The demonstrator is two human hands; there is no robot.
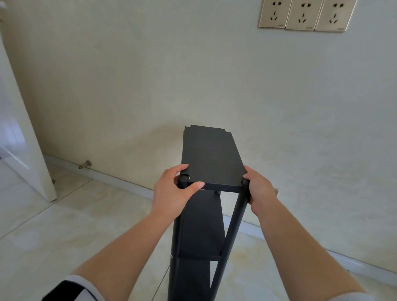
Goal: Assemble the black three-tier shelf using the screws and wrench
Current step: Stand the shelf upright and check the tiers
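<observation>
In the lower middle of the frame, the black shelf point(203, 198) stands upright on the floor point(41, 232); left hand point(173, 191) and right hand point(258, 191) each have a closed grip on a near top corner.

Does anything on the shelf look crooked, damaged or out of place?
Nothing stands out. The black shelf stands upright on the floor, its boards look level, and both hands grip its near top corners.

Three gold wall sockets point(308, 13) sit side by side high on the pale wall point(127, 72). A white door point(8, 114) leans in at the left, with a small metal doorstop point(85, 164) low on the wall near it.
</observation>
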